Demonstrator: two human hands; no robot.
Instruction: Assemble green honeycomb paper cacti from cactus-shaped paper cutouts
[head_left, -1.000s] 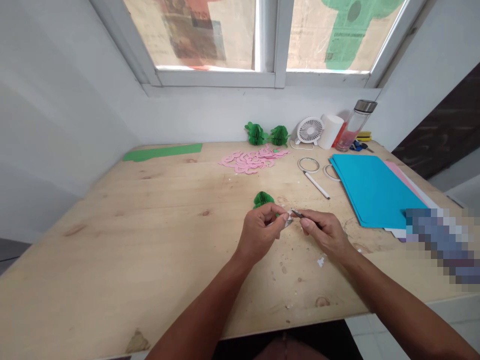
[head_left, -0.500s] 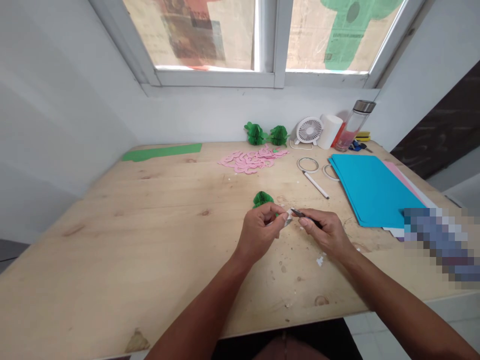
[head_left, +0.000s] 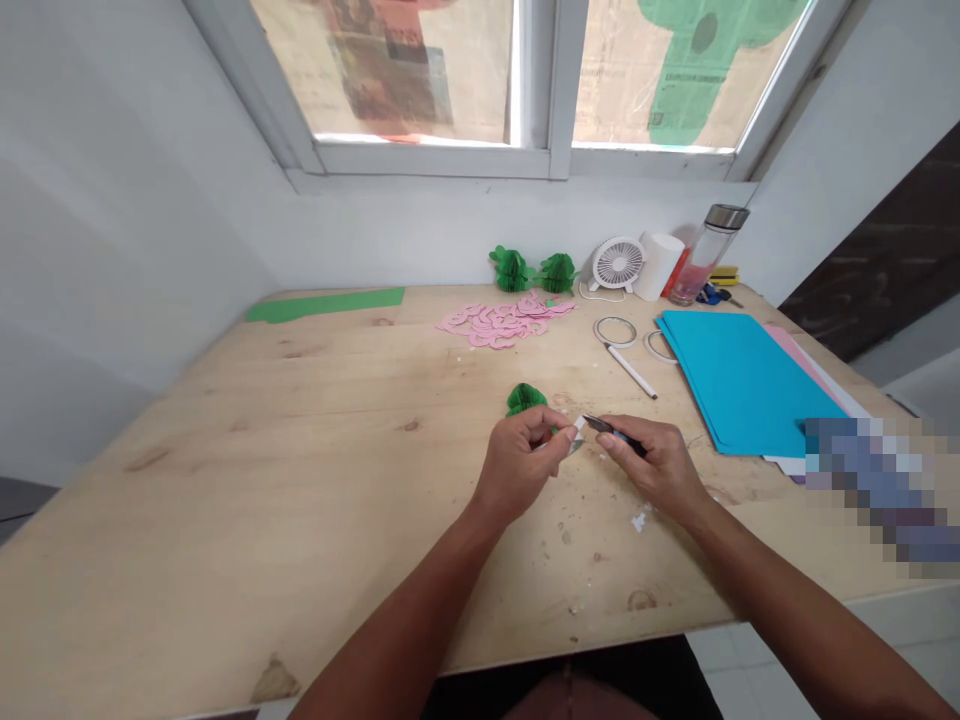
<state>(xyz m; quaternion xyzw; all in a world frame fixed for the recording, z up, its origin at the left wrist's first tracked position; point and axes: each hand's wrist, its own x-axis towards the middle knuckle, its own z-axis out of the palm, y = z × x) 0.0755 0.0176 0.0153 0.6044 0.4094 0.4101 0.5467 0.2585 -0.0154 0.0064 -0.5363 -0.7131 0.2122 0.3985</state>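
My left hand [head_left: 523, 455] is closed in a pinch on a small white piece [head_left: 580, 425], which looks like paper or tape. A greyish sliver pokes out below those fingers; I cannot make out what it is. My right hand [head_left: 654, 460] grips a slim dark tool with a pointed tip [head_left: 600, 425], its kind unclear. The tip is at the edge of the white piece. Just behind my left fingers sits a folded green paper ornament [head_left: 526, 398], partly hidden by the hand. White scraps [head_left: 638, 522] lie on the table near my right wrist.
Pink paper cutouts [head_left: 499, 323] are piled farther back, before two green paper ornaments [head_left: 511, 270]. A small fan [head_left: 618, 263], white roll [head_left: 660, 266] and glass bottle [head_left: 703, 262] line the wall. Tape rolls [head_left: 615, 331], a white pen [head_left: 631, 371] and blue sheets [head_left: 750, 385] lie right.
Both hands stay almost in place. The white piece shows slightly more clearly between my left fingers and the tool's tip.
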